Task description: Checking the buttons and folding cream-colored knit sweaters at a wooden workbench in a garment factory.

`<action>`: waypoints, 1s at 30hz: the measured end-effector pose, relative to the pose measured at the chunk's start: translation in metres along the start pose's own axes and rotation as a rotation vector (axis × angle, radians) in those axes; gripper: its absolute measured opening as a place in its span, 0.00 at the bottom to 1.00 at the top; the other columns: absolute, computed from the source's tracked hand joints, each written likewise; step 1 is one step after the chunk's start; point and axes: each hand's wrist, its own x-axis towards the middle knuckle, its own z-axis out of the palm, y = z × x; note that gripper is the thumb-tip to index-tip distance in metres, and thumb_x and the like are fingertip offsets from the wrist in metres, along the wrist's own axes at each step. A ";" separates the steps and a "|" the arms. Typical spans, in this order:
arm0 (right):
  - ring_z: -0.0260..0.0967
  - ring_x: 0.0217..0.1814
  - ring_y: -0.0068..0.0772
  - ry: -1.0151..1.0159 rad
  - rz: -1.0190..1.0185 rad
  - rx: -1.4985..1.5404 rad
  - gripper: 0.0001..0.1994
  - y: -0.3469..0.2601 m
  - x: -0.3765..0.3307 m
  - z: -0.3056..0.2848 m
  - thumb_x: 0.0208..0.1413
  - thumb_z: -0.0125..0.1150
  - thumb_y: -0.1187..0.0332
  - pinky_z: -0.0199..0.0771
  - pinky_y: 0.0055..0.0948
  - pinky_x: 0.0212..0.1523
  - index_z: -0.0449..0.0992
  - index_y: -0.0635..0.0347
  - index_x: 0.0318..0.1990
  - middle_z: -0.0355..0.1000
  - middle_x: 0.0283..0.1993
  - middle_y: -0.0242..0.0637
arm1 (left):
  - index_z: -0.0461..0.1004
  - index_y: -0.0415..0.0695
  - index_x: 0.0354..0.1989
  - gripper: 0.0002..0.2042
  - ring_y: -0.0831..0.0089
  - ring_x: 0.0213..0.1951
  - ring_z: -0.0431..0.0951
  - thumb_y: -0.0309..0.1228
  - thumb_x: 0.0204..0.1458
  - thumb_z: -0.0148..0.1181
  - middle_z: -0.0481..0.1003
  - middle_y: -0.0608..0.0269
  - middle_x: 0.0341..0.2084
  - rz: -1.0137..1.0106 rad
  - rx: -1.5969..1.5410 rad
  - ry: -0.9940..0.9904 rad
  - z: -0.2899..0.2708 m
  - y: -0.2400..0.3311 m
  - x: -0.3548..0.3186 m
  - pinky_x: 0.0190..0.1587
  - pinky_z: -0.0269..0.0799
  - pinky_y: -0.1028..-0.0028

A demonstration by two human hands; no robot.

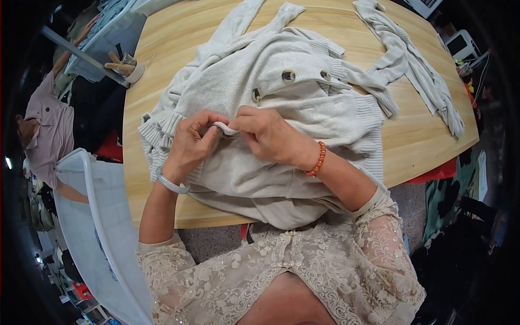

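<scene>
A cream knitted cardigan [233, 86] with large dark buttons [288, 76] lies bunched across the wooden table in front of me. My left hand [197, 135] pinches a folded edge of the knit between thumb and fingers. Close against it, my right hand [268, 132] grips the same raised edge with its fingertips. The small strip between my hands stands up from the rest of the cardigan. What lies under my fingertips is hidden.
Another pale knitted piece [403, 59] lies at the table's right. A cup of wooden-handled tools [130, 70] stands at the left edge of the wooden table [179, 32]. White bins [92, 184] flank the left side, where another person in pink [49, 119] is.
</scene>
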 end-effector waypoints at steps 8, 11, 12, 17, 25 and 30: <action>0.73 0.33 0.48 -0.101 0.203 -0.203 0.05 -0.009 -0.018 -0.029 0.54 0.61 0.71 0.72 0.40 0.33 0.76 0.62 0.37 0.73 0.34 0.43 | 0.76 0.38 0.32 0.08 0.86 0.29 0.71 0.26 0.50 0.70 0.76 0.71 0.25 -0.009 0.186 0.093 -0.007 -0.014 -0.002 0.31 0.67 0.81; 0.73 0.33 0.49 -0.109 0.242 -0.399 0.06 -0.003 -0.031 -0.046 0.55 0.61 0.68 0.73 0.43 0.33 0.75 0.60 0.36 0.72 0.34 0.41 | 0.75 0.39 0.29 0.12 0.67 0.24 0.77 0.32 0.48 0.72 0.75 0.61 0.20 0.164 0.565 0.275 -0.006 -0.016 0.000 0.29 0.70 0.73; 0.73 0.33 0.49 -0.121 0.253 -0.442 0.06 -0.004 -0.033 -0.049 0.55 0.61 0.69 0.73 0.42 0.33 0.75 0.60 0.37 0.72 0.34 0.41 | 0.75 0.39 0.29 0.12 0.67 0.24 0.77 0.32 0.48 0.72 0.75 0.61 0.20 0.170 0.561 0.274 -0.002 -0.011 0.004 0.29 0.70 0.73; 0.72 0.32 0.47 -0.064 0.189 -0.450 0.06 -0.007 -0.034 -0.042 0.53 0.61 0.72 0.72 0.40 0.30 0.74 0.57 0.38 0.70 0.34 0.39 | 0.74 0.39 0.38 0.09 0.52 0.41 0.75 0.21 0.47 0.63 0.73 0.53 0.35 0.553 0.583 0.323 0.041 0.018 0.035 0.45 0.71 0.59; 0.72 0.31 0.48 -0.006 0.196 -0.428 0.06 0.000 -0.042 -0.031 0.53 0.61 0.72 0.73 0.41 0.30 0.72 0.59 0.37 0.67 0.35 0.42 | 0.76 0.40 0.35 0.07 0.55 0.32 0.76 0.23 0.47 0.64 0.74 0.53 0.28 0.376 0.585 0.152 0.061 0.007 0.072 0.36 0.72 0.64; 0.74 0.34 0.48 0.123 0.186 -0.370 0.14 -0.003 -0.037 -0.029 0.48 0.64 0.76 0.75 0.39 0.32 0.70 0.61 0.42 0.69 0.37 0.44 | 0.79 0.37 0.34 0.05 0.83 0.25 0.75 0.26 0.54 0.65 0.80 0.66 0.25 -0.104 -0.244 -0.082 0.051 0.005 0.064 0.27 0.68 0.81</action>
